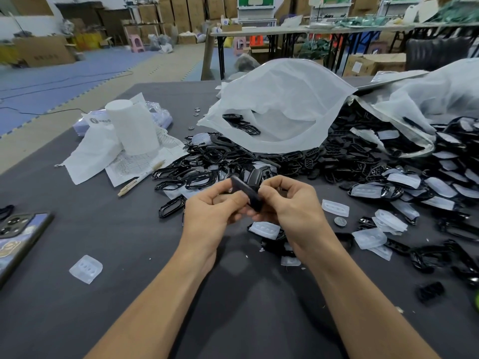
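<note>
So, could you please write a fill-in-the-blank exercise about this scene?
1. The left hand and the right hand together hold one ____ plastic part.
2. The phone lies at the ____ edge of the table.
3. The coin lies on the table, ____ of the right hand.
Missing words: black; left; right.
</note>
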`<state>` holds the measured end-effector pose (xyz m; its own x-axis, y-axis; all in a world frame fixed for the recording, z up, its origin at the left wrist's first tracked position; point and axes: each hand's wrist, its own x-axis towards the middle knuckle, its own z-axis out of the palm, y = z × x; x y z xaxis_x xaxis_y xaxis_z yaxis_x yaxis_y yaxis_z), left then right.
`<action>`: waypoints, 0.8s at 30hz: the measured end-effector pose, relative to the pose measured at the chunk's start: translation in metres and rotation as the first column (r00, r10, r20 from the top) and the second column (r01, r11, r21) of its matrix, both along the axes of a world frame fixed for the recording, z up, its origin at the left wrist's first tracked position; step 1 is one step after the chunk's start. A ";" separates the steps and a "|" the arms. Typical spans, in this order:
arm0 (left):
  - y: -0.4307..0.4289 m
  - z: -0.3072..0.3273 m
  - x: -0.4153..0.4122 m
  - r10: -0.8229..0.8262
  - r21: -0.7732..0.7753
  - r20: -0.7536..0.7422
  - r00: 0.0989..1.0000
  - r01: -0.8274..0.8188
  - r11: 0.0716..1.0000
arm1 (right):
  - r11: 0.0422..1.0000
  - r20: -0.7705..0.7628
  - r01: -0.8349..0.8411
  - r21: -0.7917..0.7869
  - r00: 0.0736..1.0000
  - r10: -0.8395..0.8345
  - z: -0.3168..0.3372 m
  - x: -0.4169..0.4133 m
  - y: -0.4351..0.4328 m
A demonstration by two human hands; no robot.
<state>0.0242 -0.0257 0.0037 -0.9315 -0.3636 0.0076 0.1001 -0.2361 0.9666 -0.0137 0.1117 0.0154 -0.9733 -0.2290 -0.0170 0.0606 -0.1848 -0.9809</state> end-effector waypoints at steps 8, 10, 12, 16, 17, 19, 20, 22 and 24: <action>-0.002 -0.001 0.000 -0.005 -0.130 -0.084 0.996 -0.006 0.992 | 0.999 0.006 0.036 0.033 0.999 -0.036 0.000 -0.001 0.002; -0.003 -0.001 0.000 -0.001 -0.130 -0.086 0.996 -0.011 0.991 | 1.000 0.071 -0.018 -0.011 0.997 0.018 0.001 -0.002 0.003; -0.005 -0.001 0.000 -0.017 -0.126 -0.083 0.996 0.007 0.992 | 0.993 0.147 -0.103 -0.061 0.983 0.111 0.003 -0.003 0.007; -0.007 0.000 0.002 -0.065 -0.162 -0.058 0.996 0.055 0.985 | 0.973 0.160 -0.225 -0.059 0.960 0.231 0.007 -0.004 0.015; -0.007 0.000 0.001 -0.070 -0.163 -0.049 0.996 0.061 0.985 | 0.973 0.152 -0.224 -0.052 0.961 0.230 0.008 -0.005 0.016; -0.008 0.000 0.001 -0.071 -0.159 -0.023 0.997 0.067 0.985 | 0.979 0.115 -0.205 -0.007 0.972 0.205 0.008 -0.004 0.015; -0.008 0.000 0.000 -0.070 -0.155 -0.007 0.997 0.068 0.986 | 0.981 0.075 -0.191 0.047 0.980 0.187 0.007 -0.004 0.014; -0.008 -0.001 0.000 -0.076 -0.140 0.021 0.997 0.078 0.987 | 0.971 -0.038 -0.152 0.183 0.986 0.162 0.004 -0.003 0.012; -0.007 -0.001 -0.001 -0.087 -0.130 0.048 0.995 0.093 0.987 | 0.959 -0.105 -0.109 0.260 0.984 0.141 0.001 -0.003 0.010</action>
<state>0.0236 -0.0327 0.0024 -0.9609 -0.2768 0.0101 0.0429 -0.1128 0.9927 -0.0170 0.1212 0.0164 -0.9355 -0.3524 0.0266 -0.0550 0.0709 -0.9960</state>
